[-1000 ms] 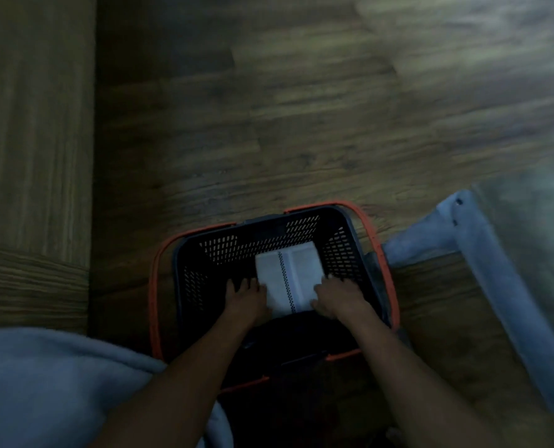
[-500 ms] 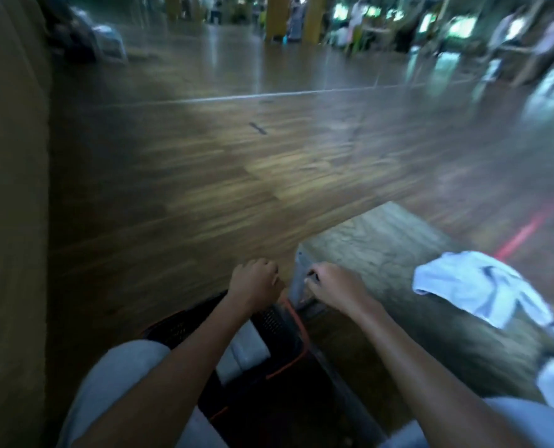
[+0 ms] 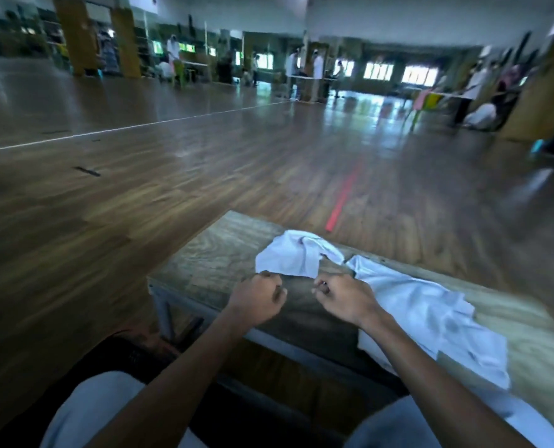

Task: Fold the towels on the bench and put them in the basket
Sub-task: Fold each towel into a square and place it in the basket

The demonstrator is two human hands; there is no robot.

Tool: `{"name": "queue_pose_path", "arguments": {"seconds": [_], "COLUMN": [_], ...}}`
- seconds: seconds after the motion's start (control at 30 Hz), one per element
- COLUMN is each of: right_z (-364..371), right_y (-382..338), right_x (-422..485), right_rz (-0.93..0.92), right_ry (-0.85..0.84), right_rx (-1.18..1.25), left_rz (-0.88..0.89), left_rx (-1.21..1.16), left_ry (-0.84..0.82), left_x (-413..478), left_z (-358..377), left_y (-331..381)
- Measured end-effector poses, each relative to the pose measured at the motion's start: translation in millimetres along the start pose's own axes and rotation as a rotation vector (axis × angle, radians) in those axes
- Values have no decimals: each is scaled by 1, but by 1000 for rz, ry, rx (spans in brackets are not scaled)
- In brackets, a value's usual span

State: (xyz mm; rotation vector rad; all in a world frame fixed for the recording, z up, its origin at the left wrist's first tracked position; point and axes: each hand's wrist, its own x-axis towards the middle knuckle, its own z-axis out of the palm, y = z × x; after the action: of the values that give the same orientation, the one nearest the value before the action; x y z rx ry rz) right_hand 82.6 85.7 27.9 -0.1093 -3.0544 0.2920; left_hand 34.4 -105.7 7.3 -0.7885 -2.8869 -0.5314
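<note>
**A:** As far as the head camera lets us judge, how much have we got done?

**B:** Not all of it. White cloth is lying unfolded on the bench (image 3: 211, 253). A crumpled towel (image 3: 295, 257) sits toward the far left corner. A second towel (image 3: 431, 315) sprawls along the right and spills over the near edge. It could be more than one piece, but we cannot tell.

**A:** And our hands?

**B:** Our left hand (image 3: 256, 299) is at the near edge of the crumpled towel with its fingers curled in tight. Our right hand (image 3: 343, 299) is just beside it, between the two cloths, and its fingers are curled too. We cannot tell whether either hand is pinching fabric, because the fingertips are tucked under and blurred.

**A:** Where is the basket?

**B:** We take the dark shape on the floor below the bench's left end to be the basket (image 3: 130, 357). It lies beside our knee, and its inside is hidden from us.

**A:** So what is left?

**B:** We reckon at least these towels have to be folded on the bench and carried down into the basket. The next fold looks about to start, but no neat edge shows yet.
</note>
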Motion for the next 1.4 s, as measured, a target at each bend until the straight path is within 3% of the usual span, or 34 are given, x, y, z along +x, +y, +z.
{"name": "queue_pose_path", "arguments": {"seconds": [0.27, 0.53, 0.67, 0.8, 0.93, 1.07, 1.27, 1.4], "right_z": [5, 29, 45, 51, 41, 24, -37, -112], "right_y": [107, 130, 129, 126, 126, 111, 106, 106], "right_x": [-89, -134, -140, -143, -141, -130, -113, -94], "right_rz": [298, 391, 357, 292, 332, 311, 299, 280], "right_ry": [-30, -55, -115, 70, -72, 97, 225, 235], "right_rx": [-6, -103, -172, -242, -169, -164, -170, -224], "left_rz": [303, 477, 505, 566, 613, 697, 818, 770], "left_rx": [34, 104, 38, 3, -39, -123, 6, 172], "left_ry": [-214, -309, -244, -136, -56, 30, 157, 174], "left_x": [18, 18, 17, 15, 18, 21, 48, 78], "left_z": [62, 110, 123, 122, 108, 87, 38, -10], "left_y": [100, 131, 127, 120, 121, 134, 143, 144]}}
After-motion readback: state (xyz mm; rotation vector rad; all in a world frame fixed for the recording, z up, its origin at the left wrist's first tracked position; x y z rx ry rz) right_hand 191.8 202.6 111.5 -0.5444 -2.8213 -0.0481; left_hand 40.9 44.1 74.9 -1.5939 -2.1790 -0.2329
